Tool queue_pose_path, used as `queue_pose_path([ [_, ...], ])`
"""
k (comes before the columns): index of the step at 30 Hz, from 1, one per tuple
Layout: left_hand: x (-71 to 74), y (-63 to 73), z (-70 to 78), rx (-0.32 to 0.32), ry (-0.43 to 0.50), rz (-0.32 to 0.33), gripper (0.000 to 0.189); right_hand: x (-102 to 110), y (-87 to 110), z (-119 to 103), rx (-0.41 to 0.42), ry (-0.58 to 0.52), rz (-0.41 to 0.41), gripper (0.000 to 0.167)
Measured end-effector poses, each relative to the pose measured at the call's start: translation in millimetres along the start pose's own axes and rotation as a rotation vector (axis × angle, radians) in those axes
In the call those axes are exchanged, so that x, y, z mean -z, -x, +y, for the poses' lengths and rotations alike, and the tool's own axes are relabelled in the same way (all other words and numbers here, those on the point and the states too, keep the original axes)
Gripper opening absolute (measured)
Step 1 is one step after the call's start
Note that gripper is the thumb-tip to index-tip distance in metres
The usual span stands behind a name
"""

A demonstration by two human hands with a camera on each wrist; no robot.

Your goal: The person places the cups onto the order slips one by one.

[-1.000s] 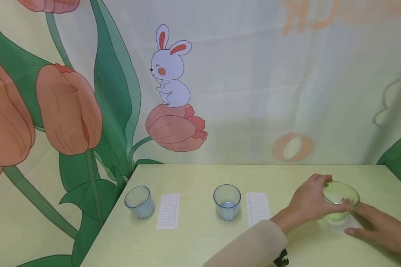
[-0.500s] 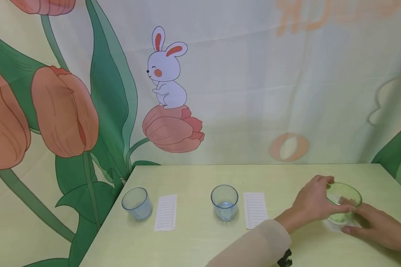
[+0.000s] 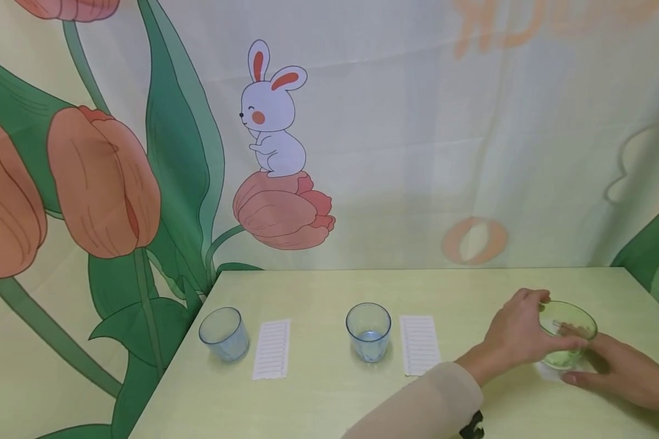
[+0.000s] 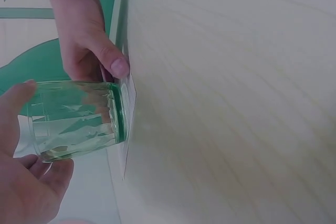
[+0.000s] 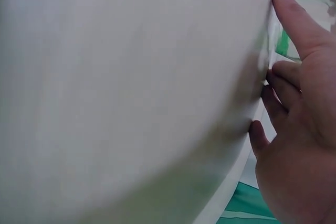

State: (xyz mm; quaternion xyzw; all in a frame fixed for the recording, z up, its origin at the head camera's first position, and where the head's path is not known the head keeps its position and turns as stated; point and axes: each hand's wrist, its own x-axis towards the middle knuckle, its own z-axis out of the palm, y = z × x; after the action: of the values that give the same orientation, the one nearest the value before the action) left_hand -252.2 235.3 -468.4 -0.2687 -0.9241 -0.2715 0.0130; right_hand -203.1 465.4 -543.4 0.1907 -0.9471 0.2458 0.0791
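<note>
At the right of the table, my left hand (image 3: 518,334) grips a clear green glass (image 3: 561,361) near its rim, thumb on the near side and fingers round the far side. The left wrist view shows that glass (image 4: 73,114) with its base right at a white paper slip (image 4: 126,156) on the table. My right hand (image 3: 628,373) lies low beside the base, its thumb at the slip. In the right wrist view, the right hand (image 5: 310,114) touches the surface with thumb and fingertips, fingers slightly bent and spread.
A bluish glass (image 3: 370,335) with some clear liquid stands mid-table, with a lined paper slip (image 3: 420,346) to its right. Farther left are another bluish glass (image 3: 225,335) and a second lined slip (image 3: 271,350). A printed curtain (image 3: 384,152) hangs behind the table (image 3: 307,411).
My left hand has moved the green glass slightly right and down over the paper slip. The right hand stays beside the base. The head view has shifted slightly.
</note>
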Motion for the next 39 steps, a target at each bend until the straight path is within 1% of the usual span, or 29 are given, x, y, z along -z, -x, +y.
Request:
queue_pose_path([
  [6,-1.2,1.0,1.7,0.012,0.024,0.021,0.083,7,0.3,6,-0.047,-0.051,-0.063,0.074],
  [9,-3.0,1.5,1.6,0.01,0.05,0.016,0.083,9,-0.7,7,-0.058,-0.073,-0.079,0.076],
  [12,-4.6,2.9,-1.2,-0.01,0.065,0.016,0.085,8,-1.4,5,-0.069,-0.092,-0.09,0.08],
  [15,-5.9,5.2,-4.9,-0.03,0.082,0.018,0.088,6,-0.5,3,-0.06,-0.097,-0.079,0.082],
  [18,-5.1,7.5,-8.0,-0.051,0.08,-0.002,0.092,5,1.2,2,-0.041,-0.131,-0.071,0.082],
  [19,-4.8,7.8,-8.7,-0.06,0.07,-0.012,0.093,4,1.6,2,-0.036,-0.126,-0.065,0.081],
  [22,-3.2,8.0,-10.6,-0.09,0.042,-0.045,0.095,4,3.1,5,-0.064,-0.122,-0.079,0.079],
  [25,-3.1,7.4,-11.4,-0.104,0.029,-0.058,0.095,5,2.3,6,-0.104,-0.099,-0.094,0.078],
  [32,-2.4,8.8,-10.2,-0.109,0.035,-0.048,0.094,12,-3.0,0,-0.146,-0.149,-0.148,0.08],
  [39,-4.9,10.2,-10.0,-0.088,0.046,-0.058,0.094,12,-1.6,-3,-0.151,-0.134,-0.154,0.078],
])
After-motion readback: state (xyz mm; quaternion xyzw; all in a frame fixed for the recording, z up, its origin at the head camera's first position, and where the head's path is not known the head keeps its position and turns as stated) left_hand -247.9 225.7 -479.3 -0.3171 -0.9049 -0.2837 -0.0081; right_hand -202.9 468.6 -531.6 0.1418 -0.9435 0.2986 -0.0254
